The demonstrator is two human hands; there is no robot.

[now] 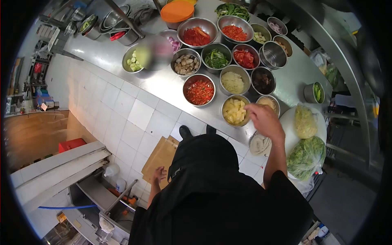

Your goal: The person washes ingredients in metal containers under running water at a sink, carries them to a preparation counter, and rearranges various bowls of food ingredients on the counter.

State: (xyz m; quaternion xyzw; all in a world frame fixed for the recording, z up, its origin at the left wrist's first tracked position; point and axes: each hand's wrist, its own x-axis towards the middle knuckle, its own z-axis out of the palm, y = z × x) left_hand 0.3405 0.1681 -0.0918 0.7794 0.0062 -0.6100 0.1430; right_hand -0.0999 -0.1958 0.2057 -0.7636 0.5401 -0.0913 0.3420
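My right hand (pixel 265 119) reaches over the steel counter's front edge. Its fingers are curled together at the rim of a metal bowl of yellow chunks (pixel 234 111), possibly potato or pineapple. Whether anything is pinched in them is hidden. Partly behind this hand is a bowl of pale, minced-looking food (pixel 267 103). My left hand (pixel 159 174) hangs low beside my body, above a piece of cardboard (pixel 160 157) on the floor. Its fingers are apart and hold nothing. Close by are bowls of chopped red chilli (pixel 199 90), pale minced food (pixel 234 81) and dark pieces (pixel 263 81).
The steel counter (pixel 157 87) carries several more bowls, including sliced greens (pixel 217 59) and red pieces (pixel 246 57), plus an orange-lidded tub (pixel 177 11). At right, bagged greens (pixel 307 157) lie by a white round surface (pixel 289 119), near a cloth (pixel 260 145). A blurred patch hides part of the counter.
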